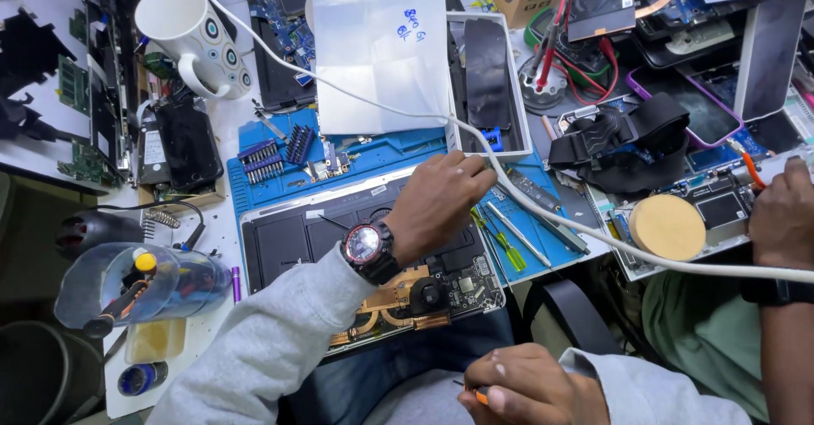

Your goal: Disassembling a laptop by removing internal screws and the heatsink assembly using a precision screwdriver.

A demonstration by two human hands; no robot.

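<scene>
An open laptop (373, 255) lies upside down on a blue mat (398, 150), with its bottom cover off, so its black battery and copper pipes show and are easy to get at. The left hand (445, 205) reaches across the laptop to its far edge, just under a white cable (543, 209). Its fingers curl down at the laptop's rim, but I cannot tell if they pinch anything. The right hand (530, 387) rests low near the person's lap, closed around a small tool with an orange bit (480, 395), kept close and ready. Screwdriver bits (263, 162) stand in a row on the mat, and green tweezers (507, 243) lie beside the laptop, all near to grab. A white mug (191, 35) sits far back. Another person's hand (784, 213) is at the right.
</scene>
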